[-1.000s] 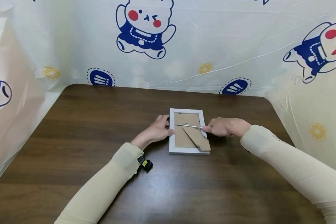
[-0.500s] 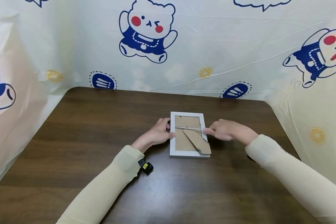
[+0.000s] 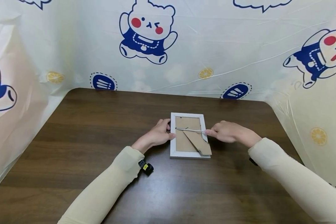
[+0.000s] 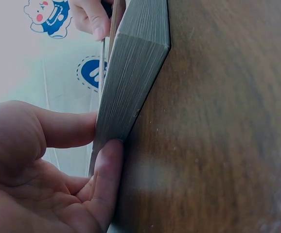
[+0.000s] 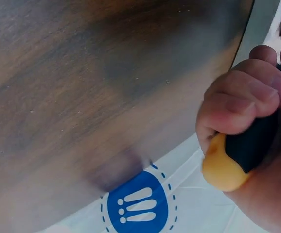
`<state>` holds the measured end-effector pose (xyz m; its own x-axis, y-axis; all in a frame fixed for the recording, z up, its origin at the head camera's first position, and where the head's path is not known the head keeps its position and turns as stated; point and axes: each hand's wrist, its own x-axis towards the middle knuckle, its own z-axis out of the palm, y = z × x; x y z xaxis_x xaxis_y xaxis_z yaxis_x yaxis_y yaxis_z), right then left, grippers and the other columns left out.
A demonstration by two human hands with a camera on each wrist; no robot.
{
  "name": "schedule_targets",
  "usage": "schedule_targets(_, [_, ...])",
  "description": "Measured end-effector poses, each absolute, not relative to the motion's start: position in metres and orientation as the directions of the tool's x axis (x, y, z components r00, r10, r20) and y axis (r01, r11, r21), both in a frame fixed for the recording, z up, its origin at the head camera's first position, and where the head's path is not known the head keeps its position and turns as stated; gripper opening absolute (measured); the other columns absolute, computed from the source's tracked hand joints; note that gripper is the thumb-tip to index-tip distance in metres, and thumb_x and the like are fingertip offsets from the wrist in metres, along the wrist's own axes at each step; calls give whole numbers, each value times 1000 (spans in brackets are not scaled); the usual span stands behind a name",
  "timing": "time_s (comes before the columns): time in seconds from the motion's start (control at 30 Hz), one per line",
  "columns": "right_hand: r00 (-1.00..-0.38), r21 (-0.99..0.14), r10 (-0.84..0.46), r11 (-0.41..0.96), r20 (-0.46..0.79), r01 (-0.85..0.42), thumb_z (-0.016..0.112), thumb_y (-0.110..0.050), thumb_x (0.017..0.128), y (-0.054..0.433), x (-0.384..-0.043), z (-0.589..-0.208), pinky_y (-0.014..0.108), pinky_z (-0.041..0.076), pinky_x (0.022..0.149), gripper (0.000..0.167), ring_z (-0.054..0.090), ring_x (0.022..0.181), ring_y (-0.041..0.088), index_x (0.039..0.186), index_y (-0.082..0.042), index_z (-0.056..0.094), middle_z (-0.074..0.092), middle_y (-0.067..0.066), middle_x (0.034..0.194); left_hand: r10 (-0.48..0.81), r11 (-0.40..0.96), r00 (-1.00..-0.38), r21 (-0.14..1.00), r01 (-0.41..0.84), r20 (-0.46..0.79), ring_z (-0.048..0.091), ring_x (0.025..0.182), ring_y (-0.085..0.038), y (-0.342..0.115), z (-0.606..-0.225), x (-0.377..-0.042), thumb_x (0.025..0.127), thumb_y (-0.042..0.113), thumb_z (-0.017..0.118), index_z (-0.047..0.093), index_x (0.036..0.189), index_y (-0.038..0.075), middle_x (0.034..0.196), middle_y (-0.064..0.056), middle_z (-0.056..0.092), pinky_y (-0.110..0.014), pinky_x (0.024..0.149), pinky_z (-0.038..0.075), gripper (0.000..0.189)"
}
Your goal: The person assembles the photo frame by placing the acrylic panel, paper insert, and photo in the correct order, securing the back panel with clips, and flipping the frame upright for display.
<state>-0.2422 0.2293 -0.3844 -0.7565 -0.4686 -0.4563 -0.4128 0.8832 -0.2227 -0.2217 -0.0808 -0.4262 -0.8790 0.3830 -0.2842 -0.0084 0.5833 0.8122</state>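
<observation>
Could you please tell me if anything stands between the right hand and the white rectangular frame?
Nothing visible blocks the right hand; its yellow-and-black-handled silver metal tool reaches over the white rectangular frame.

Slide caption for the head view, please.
Left hand grips a white frame; right hand holds a metal-shafted tool over the frame's brown backing.

Screened-off tabletop work spot; rm type unclear. Brown wood-look table [image 3: 168, 189] w/ rounded far corners, pale sheeting [image 3: 212, 40] at back & both sides, printed w/ cartoon bears [image 3: 143, 39], citrus slices [image 3: 205, 73], blue ovals [image 3: 103, 81].
</observation>
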Motion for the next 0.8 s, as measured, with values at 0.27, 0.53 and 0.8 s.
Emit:
schedule_targets(0.27, [-799, -174, -451, 892, -399, -417, 39, -53, 114, 231, -237, -378, 59, 51, 104, 58, 68, 119, 33, 124, -13, 79, 75, 11, 123, 375, 584, -881, 811, -17, -288, 47, 125, -28, -81, -427, -222, 105, 23, 66, 22, 167, 2, 139, -13, 44, -44, 111, 39, 78])
schedule_targets(0.53, [-842, -89, -451, 891, -295, -446, 42, -48, 113, 242, -215, -356, 61, 51, 103, 52, 69, 123, 37, 131, -13, 77, 75, 11, 129, 379, 580, -878, 814, -21, -292, 48, 124, -28, -81, -428, -219, 105, 22, 66, 22, 167, 2, 141, -15, 44, -45, 112, 39, 79])
schedule_targets(0.8, [-833, -20, -524, 848, -178, -530, 54, -38, 111, 254, -190, -330, 54, 58, 76, 33, 75, 87, 22, 115, -20, 80, 76, -4, 91, 380, 582, -881, 813, -8, -281, 49, 124, -28, -81, -426, -220, 105, 23, 66, 23, 167, 2, 141, -14, 45, -45, 112, 39, 79])
